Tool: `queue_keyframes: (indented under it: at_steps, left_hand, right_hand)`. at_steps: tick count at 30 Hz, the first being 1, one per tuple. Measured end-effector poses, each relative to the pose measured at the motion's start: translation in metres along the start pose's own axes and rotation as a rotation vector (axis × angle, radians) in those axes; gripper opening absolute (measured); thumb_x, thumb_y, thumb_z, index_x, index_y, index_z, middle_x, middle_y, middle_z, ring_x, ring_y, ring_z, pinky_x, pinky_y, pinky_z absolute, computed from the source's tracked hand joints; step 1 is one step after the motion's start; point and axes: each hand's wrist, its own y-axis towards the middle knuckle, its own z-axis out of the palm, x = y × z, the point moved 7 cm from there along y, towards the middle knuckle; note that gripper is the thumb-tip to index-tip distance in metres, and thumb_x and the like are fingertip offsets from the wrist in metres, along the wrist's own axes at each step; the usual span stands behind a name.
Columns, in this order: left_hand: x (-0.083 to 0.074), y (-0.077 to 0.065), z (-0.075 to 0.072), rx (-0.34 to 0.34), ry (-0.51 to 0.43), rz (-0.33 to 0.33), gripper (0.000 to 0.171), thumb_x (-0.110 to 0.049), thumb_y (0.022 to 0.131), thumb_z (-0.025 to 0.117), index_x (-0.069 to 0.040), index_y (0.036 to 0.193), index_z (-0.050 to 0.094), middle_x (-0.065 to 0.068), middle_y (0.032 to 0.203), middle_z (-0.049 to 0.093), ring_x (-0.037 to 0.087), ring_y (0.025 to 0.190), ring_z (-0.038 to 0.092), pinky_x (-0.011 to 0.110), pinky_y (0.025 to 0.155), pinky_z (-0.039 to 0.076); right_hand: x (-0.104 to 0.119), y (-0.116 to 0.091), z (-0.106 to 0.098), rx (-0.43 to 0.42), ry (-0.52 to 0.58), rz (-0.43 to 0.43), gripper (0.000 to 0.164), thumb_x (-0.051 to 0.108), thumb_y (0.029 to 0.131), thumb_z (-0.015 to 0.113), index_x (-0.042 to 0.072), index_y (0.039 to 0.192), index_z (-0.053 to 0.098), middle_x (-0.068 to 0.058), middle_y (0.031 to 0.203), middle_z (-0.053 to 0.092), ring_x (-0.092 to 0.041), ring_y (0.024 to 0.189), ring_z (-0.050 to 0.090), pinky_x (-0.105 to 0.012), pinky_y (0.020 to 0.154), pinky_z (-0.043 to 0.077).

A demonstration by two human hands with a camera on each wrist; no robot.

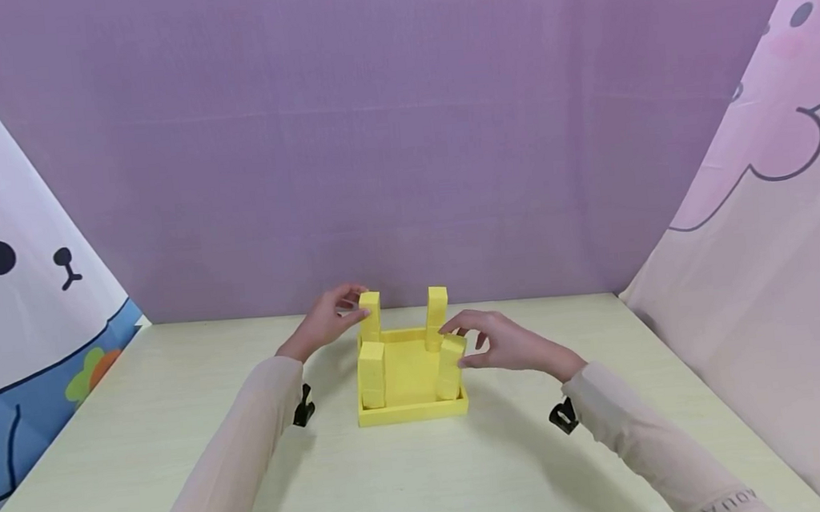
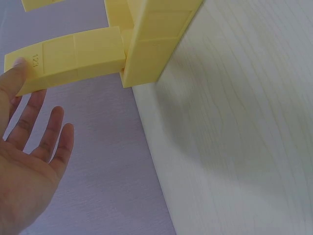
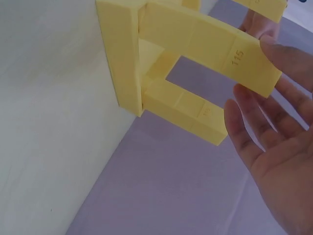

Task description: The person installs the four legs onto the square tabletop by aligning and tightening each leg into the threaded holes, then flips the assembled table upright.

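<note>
A shallow yellow tray point(image 1: 413, 413) with a low rim lies on the table, and a tall square yellow post stands at each corner. My left hand point(image 1: 324, 323) pinches the top of the far left post point(image 2: 83, 54), embossed 123, between thumb and fingers; its other fingers stand spread apart. At the near right post point(image 1: 450, 373), my right hand point(image 1: 507, 341) holds the upper end with the thumb on one side and fingers on the other. That post leans slightly right and bears 115. Untouched are the near left post point(image 1: 372, 375) and the far right post point(image 1: 437, 314).
The pale wooden table point(image 1: 413, 481) runs back to a purple cloth wall point(image 1: 387, 145). Printed cartoon cloths flank it, a left curtain point(image 1: 24, 318) and a right curtain point(image 1: 781, 283). Black clips hang at both sleeve cuffs.
</note>
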Motion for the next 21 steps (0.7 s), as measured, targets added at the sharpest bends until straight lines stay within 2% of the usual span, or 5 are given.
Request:
queue_keyframes:
  at_steps: [3,7,14,21]
  left_hand:
    - [-0.0004,-0.0001,0.0001,-0.006,0.001,0.01,0.039,-0.018,0.087,0.062,-0.005,0.122,0.051,0.016,0.115,0.058,0.032,0.105,0.055,0.046,0.092,0.045]
    - [-0.0007,-0.0002,0.0002,-0.005,0.004,0.017,0.038,-0.017,0.087,0.062,-0.004,0.122,0.051,0.016,0.114,0.058,0.032,0.104,0.055,0.046,0.092,0.045]
    - [-0.0004,-0.0005,0.0009,0.004,-0.001,-0.003,0.038,-0.019,0.088,0.061,-0.006,0.123,0.051,0.015,0.115,0.057,0.032,0.106,0.054,0.047,0.092,0.045]
    - [-0.0013,0.0009,0.0022,-0.001,-0.004,0.015,0.039,-0.019,0.088,0.062,-0.005,0.122,0.051,0.016,0.115,0.058,0.032,0.105,0.055,0.046,0.092,0.045]
  right_hand:
    - [-0.0015,0.0016,0.0007,0.029,0.022,-0.017,0.046,0.012,0.077,0.072,0.007,0.12,0.056,-0.002,0.118,0.058,-0.019,0.101,0.054,-0.04,0.074,0.053]
    - [-0.0021,0.0026,0.0011,0.041,0.032,-0.023,0.044,0.011,0.078,0.071,0.006,0.118,0.056,-0.002,0.116,0.059,-0.019,0.1,0.054,-0.043,0.075,0.052]
    - [-0.0016,0.0008,0.0016,-0.033,-0.019,0.01,0.04,0.018,0.077,0.073,0.01,0.114,0.059,0.001,0.111,0.061,-0.016,0.096,0.055,-0.034,0.071,0.053]
    - [-0.0004,-0.0028,0.0027,-0.106,-0.061,0.042,0.04,0.021,0.076,0.075,0.011,0.111,0.06,0.002,0.107,0.062,-0.014,0.093,0.055,-0.025,0.068,0.05]
